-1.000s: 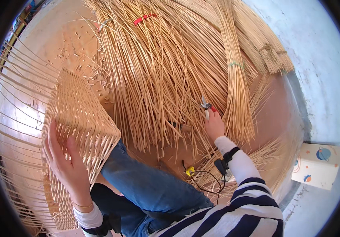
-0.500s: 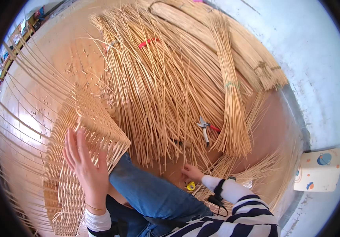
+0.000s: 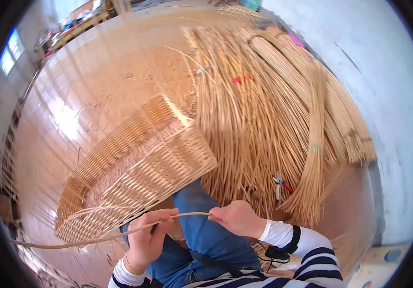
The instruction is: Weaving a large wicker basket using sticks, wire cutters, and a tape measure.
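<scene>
A long pale cane (image 3: 96, 240) runs sideways between my two hands, low in the view. My left hand (image 3: 147, 235) has its fingers closed on it. My right hand (image 3: 237, 218) pinches its right end over my jeans. An oblong woven basket (image 3: 158, 173), with long upright stakes blurred by motion, rests tilted just beyond my hands, against my leg. Secateurs (image 3: 277, 192) with white and red handles lie on loose canes to the right of my hands.
Large bundles of cane (image 3: 302, 96) cover the floor at the back right, beside a pale wall (image 3: 398, 120). A printed light box (image 3: 374, 269) sits at the lower right. A low shelf (image 3: 81, 29) with assorted items is at the far back left.
My right hand has left the secateurs lying on the canes and taken a cane. My left hand has moved from the basket to that cane. The basket has swung round, and the view has shifted.
</scene>
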The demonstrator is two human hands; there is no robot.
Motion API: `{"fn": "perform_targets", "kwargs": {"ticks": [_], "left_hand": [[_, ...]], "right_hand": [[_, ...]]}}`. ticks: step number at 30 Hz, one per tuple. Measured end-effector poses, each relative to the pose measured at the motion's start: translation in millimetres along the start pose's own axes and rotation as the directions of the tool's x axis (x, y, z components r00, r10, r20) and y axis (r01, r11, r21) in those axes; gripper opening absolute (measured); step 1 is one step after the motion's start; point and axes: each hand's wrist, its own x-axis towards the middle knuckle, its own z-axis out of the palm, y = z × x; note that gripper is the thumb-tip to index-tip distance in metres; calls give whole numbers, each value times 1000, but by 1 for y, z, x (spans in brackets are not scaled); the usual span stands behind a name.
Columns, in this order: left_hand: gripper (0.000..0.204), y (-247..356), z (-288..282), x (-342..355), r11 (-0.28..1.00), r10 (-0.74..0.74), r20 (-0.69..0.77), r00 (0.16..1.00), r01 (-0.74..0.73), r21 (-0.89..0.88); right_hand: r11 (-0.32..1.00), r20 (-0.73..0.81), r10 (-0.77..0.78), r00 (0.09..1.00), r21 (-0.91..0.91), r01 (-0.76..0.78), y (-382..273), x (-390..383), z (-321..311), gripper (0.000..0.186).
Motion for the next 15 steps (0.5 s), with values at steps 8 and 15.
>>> {"fn": "perform_targets", "kwargs": {"ticks": [8, 15], "left_hand": [[12, -36, -48, 15, 922, -88, -683, 726, -200, -331], [10, -70, -8, 41, 759, -311, -577, 755, -168, -629]], "right_hand": [[751, -297, 393, 871, 649, -117, 21, 107, -34, 30], [777, -309, 375, 874, 619, -115, 36, 143, -39, 34]]}}
